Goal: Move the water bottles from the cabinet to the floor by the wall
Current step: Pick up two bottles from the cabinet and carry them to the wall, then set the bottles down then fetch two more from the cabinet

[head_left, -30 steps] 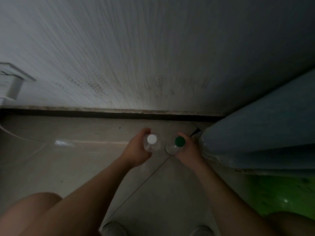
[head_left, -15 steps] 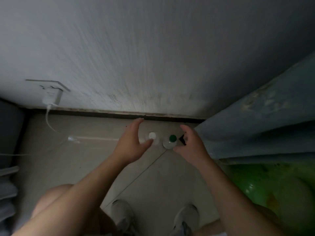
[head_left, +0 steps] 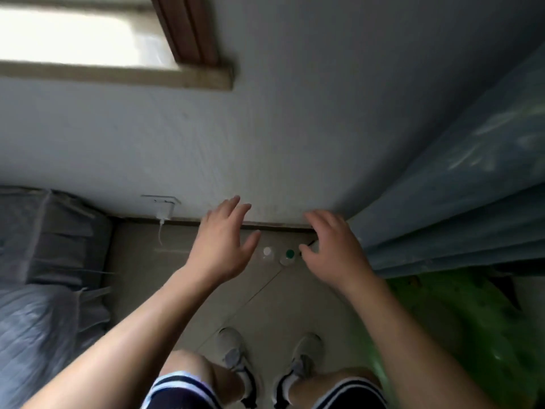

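Note:
Two clear water bottles stand upright side by side on the tiled floor close to the wall: one with a white cap [head_left: 267, 251] and one with a green cap [head_left: 290, 254]. My left hand [head_left: 221, 243] hovers above and to the left of them, fingers spread and holding nothing. Above and right of the green-capped bottle, my right hand [head_left: 333, 249] hangs with its fingers loosely curled and nothing in them. Neither hand touches a bottle.
A blue-grey curtain [head_left: 460, 202] hangs at the right over something green [head_left: 460, 329]. A charger [head_left: 163, 212] is plugged into a wall socket, its cable trailing to the floor. Grey plastic-wrapped furniture [head_left: 47, 261] fills the left. My shoes [head_left: 233, 355] stand behind the bottles.
Both hands let go of the bottles and rose away from them. The view pulled back and up, bringing the window, my legs and shoes into sight.

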### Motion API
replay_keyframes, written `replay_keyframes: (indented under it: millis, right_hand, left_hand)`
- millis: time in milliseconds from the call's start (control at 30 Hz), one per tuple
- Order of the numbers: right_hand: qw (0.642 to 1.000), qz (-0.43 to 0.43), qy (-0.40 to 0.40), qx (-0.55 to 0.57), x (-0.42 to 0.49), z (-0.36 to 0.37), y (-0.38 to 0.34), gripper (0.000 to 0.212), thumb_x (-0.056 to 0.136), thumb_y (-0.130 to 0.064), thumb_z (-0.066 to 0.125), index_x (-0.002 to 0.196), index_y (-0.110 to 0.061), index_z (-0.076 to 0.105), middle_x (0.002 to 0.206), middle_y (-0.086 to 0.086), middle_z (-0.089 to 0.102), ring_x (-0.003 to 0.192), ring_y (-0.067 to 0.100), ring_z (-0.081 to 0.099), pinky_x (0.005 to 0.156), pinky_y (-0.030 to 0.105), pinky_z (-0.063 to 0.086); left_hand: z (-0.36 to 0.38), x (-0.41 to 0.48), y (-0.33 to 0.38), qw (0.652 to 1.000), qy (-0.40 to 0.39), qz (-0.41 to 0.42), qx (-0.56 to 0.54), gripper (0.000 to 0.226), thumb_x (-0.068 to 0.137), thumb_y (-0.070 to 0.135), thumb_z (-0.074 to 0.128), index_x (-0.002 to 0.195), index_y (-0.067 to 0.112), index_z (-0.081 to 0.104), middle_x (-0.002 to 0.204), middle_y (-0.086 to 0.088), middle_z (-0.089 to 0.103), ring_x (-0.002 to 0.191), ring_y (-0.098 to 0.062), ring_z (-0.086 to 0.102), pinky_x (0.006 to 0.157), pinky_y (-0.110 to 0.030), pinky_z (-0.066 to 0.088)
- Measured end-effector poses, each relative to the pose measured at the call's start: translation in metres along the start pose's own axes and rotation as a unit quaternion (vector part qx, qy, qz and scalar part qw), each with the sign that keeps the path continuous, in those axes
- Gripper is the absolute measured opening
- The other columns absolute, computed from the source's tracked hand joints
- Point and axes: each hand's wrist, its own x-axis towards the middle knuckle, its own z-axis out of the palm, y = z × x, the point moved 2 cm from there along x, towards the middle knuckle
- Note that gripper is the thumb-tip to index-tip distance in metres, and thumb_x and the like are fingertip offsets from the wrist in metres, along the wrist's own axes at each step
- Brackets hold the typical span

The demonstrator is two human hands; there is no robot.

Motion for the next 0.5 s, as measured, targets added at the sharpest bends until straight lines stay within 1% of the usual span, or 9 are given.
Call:
replay_keyframes:
  millis: [100,200,367,500]
  right_hand:
    - [1.000,-0.007,0.021,-0.019,-0.015,-0.053,-0.030,0.055,0.088,-0.028,0.061,0.139,-0.012,0.047,0.146,0.008,0.043,0.136,0.024,0.035,0.114,0.031,0.026]
    - [0.999,-0.010,0.033,-0.042,-0.029,-0.101,-0.055,0.054,0.092,-0.032,0.055,0.141,-0.012,0.045,0.148,0.008,0.042,0.138,0.024,0.034,0.116,0.031,0.022]
    - [0.995,-0.015,0.077,-0.054,-0.059,-0.168,-0.098,0.055,0.095,-0.043,0.037,0.141,-0.013,0.046,0.147,0.009,0.046,0.136,0.026,0.038,0.117,0.038,0.027]
    - [0.989,-0.035,0.120,-0.073,-0.084,-0.210,-0.127,0.056,0.094,-0.042,0.031,0.140,-0.013,0.048,0.145,0.009,0.048,0.136,0.027,0.038,0.116,0.039,0.027]
  left_hand:
    - [-0.059,-0.009,0.025,1.000,0.006,0.008,-0.009,0.055,0.094,0.042,0.055,0.143,0.017,0.047,0.152,-0.008,0.042,0.139,-0.026,0.038,0.115,-0.041,0.030]
    - [-0.111,-0.019,0.047,0.999,0.017,0.037,0.003,0.051,0.097,0.040,0.052,0.141,0.015,0.050,0.148,-0.008,0.047,0.138,-0.025,0.040,0.114,-0.040,0.032]
    - [-0.180,-0.044,0.088,0.994,0.027,0.064,0.081,0.053,0.099,0.046,0.041,0.146,0.021,0.042,0.154,-0.004,0.040,0.145,-0.025,0.031,0.118,-0.045,0.026]
    - [-0.222,-0.062,0.116,0.991,0.054,0.071,0.104,0.053,0.099,0.046,0.038,0.147,0.023,0.039,0.156,-0.003,0.037,0.146,-0.024,0.028,0.119,-0.045,0.024]
